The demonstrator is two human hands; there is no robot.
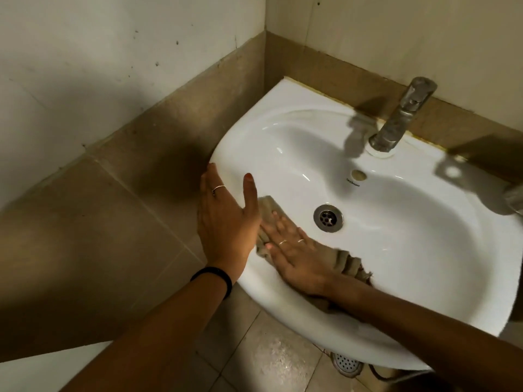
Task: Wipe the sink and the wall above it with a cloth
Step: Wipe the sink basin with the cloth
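Nearest the camera, two bare forearms reach in from the bottom edge, the left one wearing a dark band (216, 278) at the wrist. Below them, under the sink's front edge, a round perforated floor drain (345, 363) sits in the tiled floor (271, 360). The right hand (297, 256) lies flat, palm down, on a crumpled tan cloth (346, 261) that is spread over the near left slope of the bowl and spills over the front rim; its fingers (278, 224) are stretched out and pressing on the cloth, not curled around it, and two of them carry thin rings. The left hand (226, 216) rests on the left rim of the white sink (424, 250), open and holding nothing, with its thumb pointing up over the rim, the other fingers lying along the outer edge, and a ring on one of them. Just beyond the right hand's fingertips is the metal drain (328, 217) at the bottom of the bowl, and further back a small overflow hole (358, 174) in the rear wall of the bowl. Behind that a dull metal tap (402, 117) stands on the sink's back ledge, its spout angled toward the bowl. At the right edge a blurred metallic object (515, 198) pokes into view; what it is cannot be told. The sink sits in a corner against a band of brown tiles (169, 123), with a pale, speckled wall (113, 52) above.
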